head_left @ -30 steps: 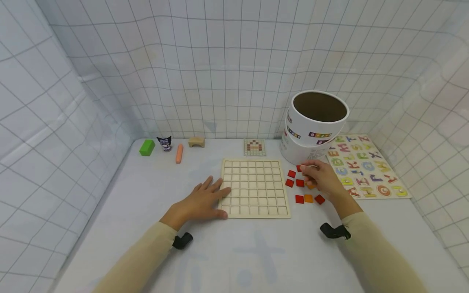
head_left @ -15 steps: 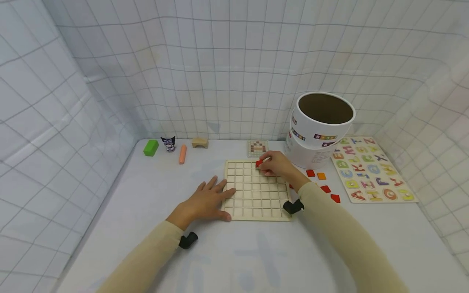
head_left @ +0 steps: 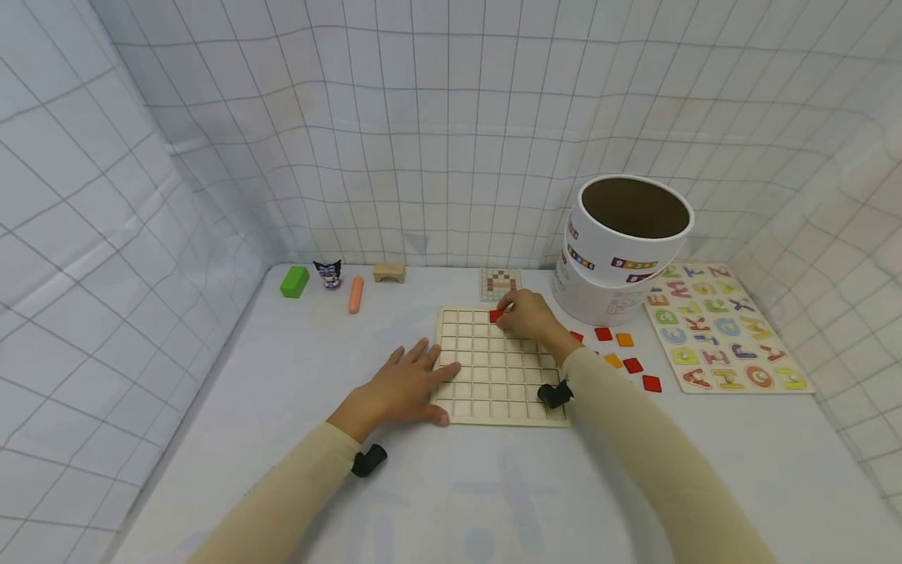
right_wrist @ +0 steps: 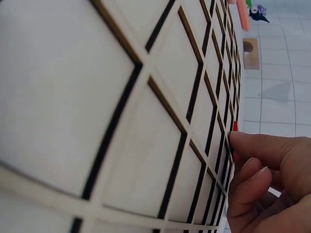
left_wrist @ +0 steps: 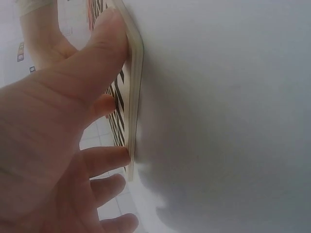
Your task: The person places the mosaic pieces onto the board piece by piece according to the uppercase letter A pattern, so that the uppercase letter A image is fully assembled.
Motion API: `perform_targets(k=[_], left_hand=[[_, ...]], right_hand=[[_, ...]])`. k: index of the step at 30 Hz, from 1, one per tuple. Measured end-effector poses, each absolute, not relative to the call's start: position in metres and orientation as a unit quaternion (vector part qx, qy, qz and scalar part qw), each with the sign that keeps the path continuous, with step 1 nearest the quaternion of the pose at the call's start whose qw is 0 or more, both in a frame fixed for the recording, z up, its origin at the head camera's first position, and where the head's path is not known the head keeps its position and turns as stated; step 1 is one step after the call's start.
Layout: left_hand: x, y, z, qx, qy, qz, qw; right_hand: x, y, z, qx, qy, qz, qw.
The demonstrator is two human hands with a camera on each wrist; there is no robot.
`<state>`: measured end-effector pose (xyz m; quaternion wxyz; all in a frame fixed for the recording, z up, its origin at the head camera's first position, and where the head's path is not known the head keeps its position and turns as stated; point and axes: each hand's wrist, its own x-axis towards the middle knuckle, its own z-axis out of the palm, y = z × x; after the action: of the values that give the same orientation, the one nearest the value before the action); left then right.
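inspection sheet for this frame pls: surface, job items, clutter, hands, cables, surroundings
Surface: white table, smooth.
Job's things: wooden grid board; red tile at its top row; loose red and orange tiles to the right of the board.
Clutter: pattern card, white tub, alphabet puzzle, green block, orange stick, wooden arch, small figure.
Hands: left hand steadies the board's left edge; right hand pinches the red tile.
Cables: nothing seen.
Surroundings: gridded white sheet walls.

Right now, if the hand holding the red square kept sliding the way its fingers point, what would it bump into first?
The right hand points left and away across the wooden grid board. Past the board's edge, probably the orange stick, though its line is uncertain.
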<state>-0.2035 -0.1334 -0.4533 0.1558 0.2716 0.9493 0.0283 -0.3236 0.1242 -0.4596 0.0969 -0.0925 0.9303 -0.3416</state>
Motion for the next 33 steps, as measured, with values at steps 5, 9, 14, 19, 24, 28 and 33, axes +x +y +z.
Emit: perform_targets(k=[5, 9, 14, 19, 24, 28, 33], left_hand=[[-0.202, -0.133, -0.451, 0.271, 0.949, 0.026, 0.157], [-0.202, -0.133, -0.449, 0.273, 0.949, 0.023, 0.157], [-0.203, -0.134, -0.450, 0.271, 0.949, 0.021, 0.158], [-0.201, -0.133, -0.450, 0.273, 0.949, 0.029, 0.157], [-0.198, -0.132, -0.450, 0.274, 0.948, 0.041, 0.157], [-0.198, -0.133, -0.450, 0.270, 0.949, 0.043, 0.154], [-0.200, -0.134, -0.452, 0.271, 0.949, 0.047, 0.152]], right_hand=[[-0.323, 0.125, -0.457, -0.094, 0.934, -0.329, 0.101], [-0.321, 0.126, -0.456, -0.102, 0.933, -0.324, 0.114], [-0.319, 0.130, -0.455, -0.118, 0.921, -0.344, 0.137], [-0.306, 0.157, -0.443, -0.115, 0.901, -0.391, 0.145], [-0.279, 0.224, -0.431, -0.073, 0.874, -0.457, 0.147], [-0.263, 0.279, -0.432, -0.018, 0.860, -0.496, 0.115], [-0.258, 0.312, -0.440, 0.054, 0.868, -0.480, 0.114]])
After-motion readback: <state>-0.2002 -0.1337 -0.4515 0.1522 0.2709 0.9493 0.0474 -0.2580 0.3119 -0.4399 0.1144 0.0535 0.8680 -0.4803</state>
